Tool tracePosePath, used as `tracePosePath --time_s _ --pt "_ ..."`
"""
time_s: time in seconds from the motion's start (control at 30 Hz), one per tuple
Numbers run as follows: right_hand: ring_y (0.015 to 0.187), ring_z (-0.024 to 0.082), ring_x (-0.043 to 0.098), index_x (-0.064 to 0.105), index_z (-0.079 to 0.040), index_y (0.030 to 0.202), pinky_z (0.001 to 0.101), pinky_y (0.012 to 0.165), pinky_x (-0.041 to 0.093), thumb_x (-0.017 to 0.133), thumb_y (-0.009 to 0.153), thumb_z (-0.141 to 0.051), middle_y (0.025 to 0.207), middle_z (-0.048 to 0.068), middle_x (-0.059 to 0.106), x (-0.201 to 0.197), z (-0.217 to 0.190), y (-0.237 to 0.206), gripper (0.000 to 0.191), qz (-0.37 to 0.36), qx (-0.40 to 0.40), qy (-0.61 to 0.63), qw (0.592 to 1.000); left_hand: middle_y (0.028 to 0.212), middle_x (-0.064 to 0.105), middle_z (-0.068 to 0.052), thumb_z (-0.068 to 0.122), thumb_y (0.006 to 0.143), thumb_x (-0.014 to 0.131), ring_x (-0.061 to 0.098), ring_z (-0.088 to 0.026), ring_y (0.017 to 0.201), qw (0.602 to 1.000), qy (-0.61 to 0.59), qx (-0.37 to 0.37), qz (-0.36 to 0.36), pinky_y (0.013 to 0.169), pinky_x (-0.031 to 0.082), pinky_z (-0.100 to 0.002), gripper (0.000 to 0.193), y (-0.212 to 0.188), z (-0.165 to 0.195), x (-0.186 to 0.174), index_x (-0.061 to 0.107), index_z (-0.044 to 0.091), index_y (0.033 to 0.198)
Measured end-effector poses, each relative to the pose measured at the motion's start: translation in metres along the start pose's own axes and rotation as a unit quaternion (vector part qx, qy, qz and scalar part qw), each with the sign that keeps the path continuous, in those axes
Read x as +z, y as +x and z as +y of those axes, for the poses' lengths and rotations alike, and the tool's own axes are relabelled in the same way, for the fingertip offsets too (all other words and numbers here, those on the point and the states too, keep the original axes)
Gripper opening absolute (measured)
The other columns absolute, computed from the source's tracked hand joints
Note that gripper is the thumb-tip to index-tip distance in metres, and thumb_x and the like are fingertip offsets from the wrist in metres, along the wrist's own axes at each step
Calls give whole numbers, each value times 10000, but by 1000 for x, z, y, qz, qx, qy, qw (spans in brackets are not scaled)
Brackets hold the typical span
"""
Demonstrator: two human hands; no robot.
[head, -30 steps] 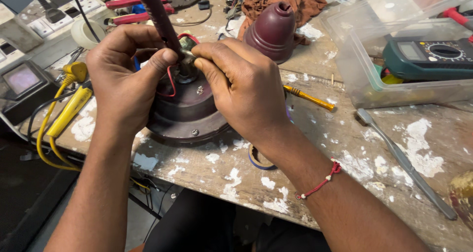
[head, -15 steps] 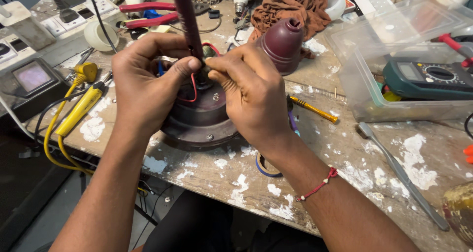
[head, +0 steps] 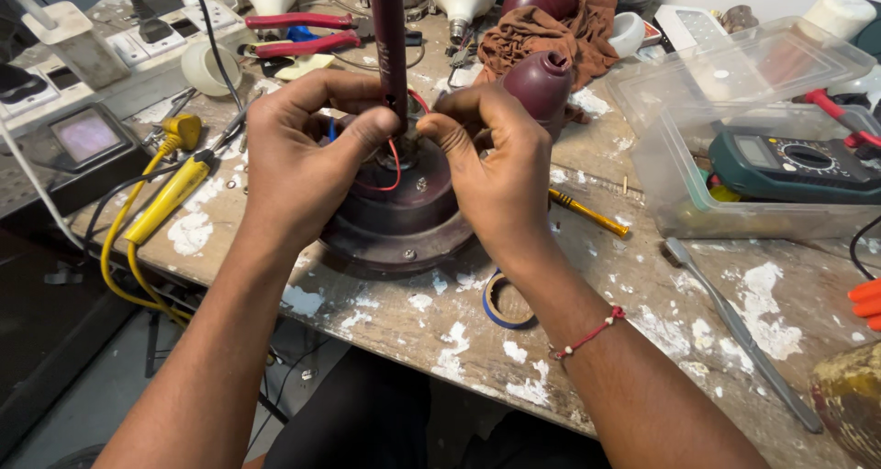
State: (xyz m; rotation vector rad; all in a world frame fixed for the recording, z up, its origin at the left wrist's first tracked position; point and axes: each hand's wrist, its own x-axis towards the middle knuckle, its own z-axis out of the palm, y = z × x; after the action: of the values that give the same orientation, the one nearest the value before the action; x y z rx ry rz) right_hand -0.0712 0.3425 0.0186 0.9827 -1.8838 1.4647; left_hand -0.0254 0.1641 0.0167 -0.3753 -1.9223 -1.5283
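Note:
A dark maroon round fan motor (head: 399,221) sits on the paint-stained wooden bench (head: 642,276), with a maroon rod (head: 389,38) rising from its centre. My left hand (head: 298,157) wraps the rod's base from the left, thumb pressed on a red wire (head: 396,161). From the right, my right hand (head: 496,171) pinches the wires beside the rod. A maroon bell-shaped cover (head: 541,83) stands just behind my right hand.
A clear plastic box (head: 679,184) with a multimeter (head: 794,166) is at the right. Red pliers (head: 298,30), a power strip (head: 174,28) and bulbs lie behind. Yellow probes (head: 170,194) and a small meter (head: 83,139) sit left. A tape ring (head: 505,301), screwdriver (head: 587,214) and metal file (head: 739,331) lie near.
The view has shifted, so the motor and hands sit lower and more central. Both hands stay on the wires at the rod, my fingers working slightly closer together.

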Motion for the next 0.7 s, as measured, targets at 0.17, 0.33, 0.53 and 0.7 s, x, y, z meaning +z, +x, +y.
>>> tracePosePath --time_s 0.17,0.33,0.53,0.7 --pt "811 237 632 662 -15 958 360 750 491 805 962 -130 880 86 662 1 -7 -6 183 -1 -74 -84 994 1061 739 -48 -2 997 679 714 -87 948 995 -91 -51 -5 880 630 -259 141 0 -1 0 717 -21 1132" --pt "894 284 601 696 -32 1043 396 809 478 794 970 -135 967 84 665 0 -16 -8 160 -2 -134 -145 980 1068 734 -53 -18 995 676 706 -88 957 994 -97 -52 -6 877 619 -259 151 0 -2 -1 710 -25 1142" --pt "947 295 637 687 2 1130 402 837 513 764 972 -91 1017 125 656 1 -20 -9 199 -5 -119 -140 983 1018 743 -38 -47 944 705 718 -85 932 997 -42 -56 39 837 618 -248 160 9 -7 -1 678 -8 1097" --pt "942 310 645 693 10 1120 411 840 517 766 966 -79 1000 138 647 3 -24 -9 192 -10 -113 -164 980 972 694 -20 -81 923 719 684 -90 901 998 29 -13 47 820 587 -258 184 17 -10 -4 617 15 1042"
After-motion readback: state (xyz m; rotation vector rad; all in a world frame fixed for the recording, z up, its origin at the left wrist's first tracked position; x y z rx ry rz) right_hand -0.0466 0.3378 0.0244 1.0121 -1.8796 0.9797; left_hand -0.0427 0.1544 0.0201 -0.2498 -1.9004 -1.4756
